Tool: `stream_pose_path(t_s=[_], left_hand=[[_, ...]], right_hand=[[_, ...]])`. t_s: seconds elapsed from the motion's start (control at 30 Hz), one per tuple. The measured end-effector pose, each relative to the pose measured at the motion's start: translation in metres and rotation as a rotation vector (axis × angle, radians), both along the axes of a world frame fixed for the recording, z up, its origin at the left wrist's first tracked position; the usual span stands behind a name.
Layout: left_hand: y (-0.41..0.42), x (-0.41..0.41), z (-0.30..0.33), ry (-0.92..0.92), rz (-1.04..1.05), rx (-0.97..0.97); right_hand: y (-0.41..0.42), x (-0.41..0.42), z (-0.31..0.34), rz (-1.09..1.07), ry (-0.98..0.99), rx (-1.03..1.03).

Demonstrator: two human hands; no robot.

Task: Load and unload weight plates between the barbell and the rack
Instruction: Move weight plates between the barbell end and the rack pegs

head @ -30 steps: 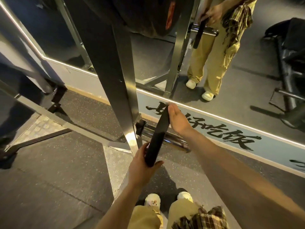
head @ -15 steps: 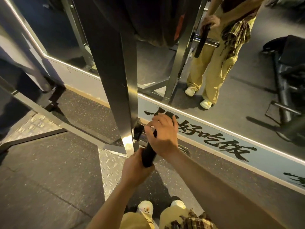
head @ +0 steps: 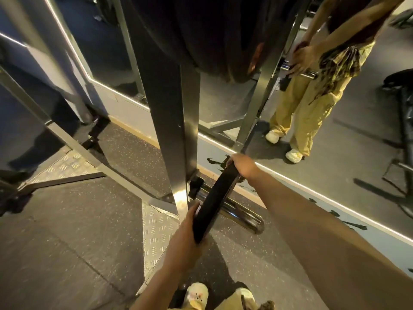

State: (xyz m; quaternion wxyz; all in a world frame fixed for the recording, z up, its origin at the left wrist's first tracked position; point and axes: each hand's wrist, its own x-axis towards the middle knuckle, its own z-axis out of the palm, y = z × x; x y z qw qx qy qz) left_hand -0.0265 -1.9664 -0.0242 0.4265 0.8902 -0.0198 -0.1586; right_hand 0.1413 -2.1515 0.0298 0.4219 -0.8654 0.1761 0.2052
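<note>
1. Head view: a thin black weight plate (head: 214, 198) was seen edge-on, held low beside the rack upright (head: 169, 121), over the chrome storage peg (head: 241, 217) that stuck out from the upright's foot. Whether the plate sat on the peg or only in front of it could not be told.
2. The left hand (head: 183, 245) grasped the plate's near, lower edge, thumb on one face and fingers wrapped behind it.
3. The right hand (head: 242, 166) grasped the plate's far, upper edge, fingers curled over the rim.
4. Large dark plates (head: 201, 32) hung on the rack above, near the top of the picture.
5. A wall mirror (head: 335, 130) behind the rack showed the person's reflection in yellow trousers, both hands at a plate on a chrome peg.
6. Below lay speckled rubber flooring (head: 67, 253), a strip of metal tread plate (head: 156, 231) and the person's pale shoes (head: 196, 295).
</note>
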Motion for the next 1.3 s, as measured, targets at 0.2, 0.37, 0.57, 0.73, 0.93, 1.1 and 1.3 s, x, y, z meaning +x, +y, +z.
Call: stream_pose_path(t_s=[0.2,0.37,0.57,0.73,0.93,1.1,1.3], left_hand=[[0.001,0.009,-0.001,0.015,-0.04,0.044],[0.001,0.006,0.002,0.013,-0.015,0.025],[0.011,0.005,0.004,0.111,0.002,-0.115],[0.013,-0.003,0.008,0.131,0.017,-0.118],[0.006,-0.008,0.017,0.062,0.046,-0.082],[0.002,-0.016,0.014,0.022,0.096,-0.11],[0.001,-0.018,0.011,-0.001,0.1,-0.112]], right_hand=[[0.03,-0.072,0.005,0.168,-0.715,-0.236],[0.057,-0.101,-0.015,0.295,-0.97,-0.404],[0.047,-0.078,-0.023,0.209,-1.014,-0.291],[0.031,-0.049,-0.029,0.286,-0.916,-0.365],[0.018,-0.025,0.01,0.183,-0.49,-0.308],[0.03,-0.073,0.024,0.28,-0.81,-0.312],[0.042,-0.097,-0.012,0.538,-0.958,-0.413]])
